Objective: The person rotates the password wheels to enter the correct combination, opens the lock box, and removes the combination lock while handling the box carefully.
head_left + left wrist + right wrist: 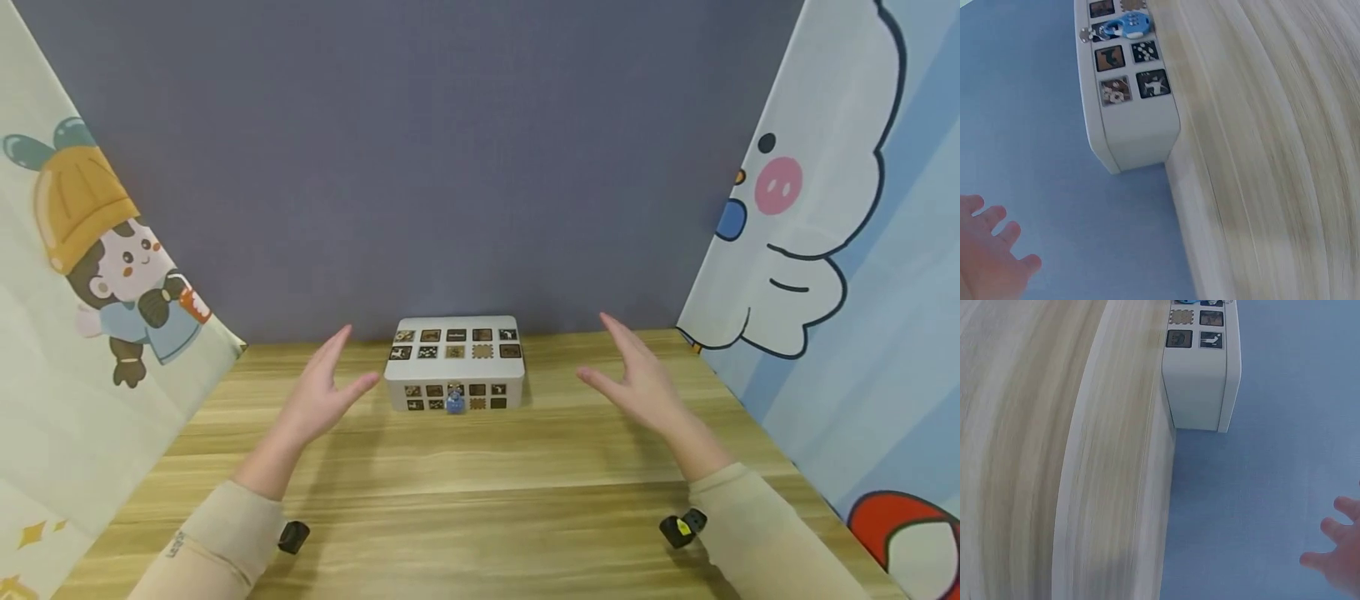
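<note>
A white box [454,364] with small dark picture squares on its lid and front stands at the back of the wooden table. On its front hangs a small blue combination padlock [454,402], which also shows in the left wrist view as a padlock [1130,25] with number dials. My left hand [321,398] is held left of the box, thumb apart from straight fingers, touching nothing. On the other side, my right hand [636,379] is spread the same way, apart from the box. Both wrist views show the fingertips of the hands and the ends of the box.
The wooden table [480,500] meets a grey-blue panel [465,167] right behind the box. Cartoon-printed sheets flank the table, a left sheet [52,375] and a right sheet [885,350]. Small black devices sit at both wrists, a left one [293,537] and a right one [681,528].
</note>
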Tool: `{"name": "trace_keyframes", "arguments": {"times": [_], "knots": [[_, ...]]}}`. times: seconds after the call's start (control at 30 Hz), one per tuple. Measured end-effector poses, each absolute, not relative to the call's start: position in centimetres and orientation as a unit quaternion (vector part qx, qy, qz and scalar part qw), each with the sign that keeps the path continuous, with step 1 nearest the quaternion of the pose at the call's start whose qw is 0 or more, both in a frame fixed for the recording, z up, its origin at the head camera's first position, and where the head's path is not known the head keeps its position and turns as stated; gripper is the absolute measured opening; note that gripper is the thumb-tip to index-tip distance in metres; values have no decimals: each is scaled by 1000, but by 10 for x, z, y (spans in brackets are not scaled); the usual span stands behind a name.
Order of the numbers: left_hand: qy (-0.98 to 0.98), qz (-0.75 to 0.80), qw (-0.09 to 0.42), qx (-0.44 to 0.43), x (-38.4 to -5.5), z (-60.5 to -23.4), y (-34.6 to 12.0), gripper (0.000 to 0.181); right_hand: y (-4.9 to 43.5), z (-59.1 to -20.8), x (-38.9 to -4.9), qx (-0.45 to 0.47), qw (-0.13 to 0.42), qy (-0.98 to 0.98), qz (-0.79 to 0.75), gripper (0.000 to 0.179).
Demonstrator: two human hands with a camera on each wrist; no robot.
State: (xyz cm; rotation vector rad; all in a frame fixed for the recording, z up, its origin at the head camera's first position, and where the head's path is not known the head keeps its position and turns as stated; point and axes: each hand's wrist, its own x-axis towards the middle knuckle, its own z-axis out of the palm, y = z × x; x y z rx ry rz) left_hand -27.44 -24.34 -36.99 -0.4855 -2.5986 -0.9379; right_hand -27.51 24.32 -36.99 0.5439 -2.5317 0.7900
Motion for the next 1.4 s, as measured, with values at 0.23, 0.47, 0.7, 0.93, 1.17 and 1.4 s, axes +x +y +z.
{"name": "trace_keyframes", "arguments": {"times": [0.23,0.47,0.7,0.93,1.17,1.4], "knots": [[-895,-371,176,-176,-274,-369,-234,85,239,-373,-275,187,208,-901,331,88],[-878,-404,183,-178,-273,-372,-228,77,233,-378,-275,199,205,-873,394,79],[-859,-432,204,-186,-274,-375,-225,70,227,-385,-279,194,197,-847,455,71],[-840,-466,204,-191,-275,-376,-219,62,218,-384,-278,184,172,-819,516,67],[-837,-482,187,-181,-274,-376,-215,58,206,-384,-280,176,153,-806,544,66],[-833,-497,172,-170,-274,-381,-212,60,198,-390,-284,161,127,-807,553,66]]}}
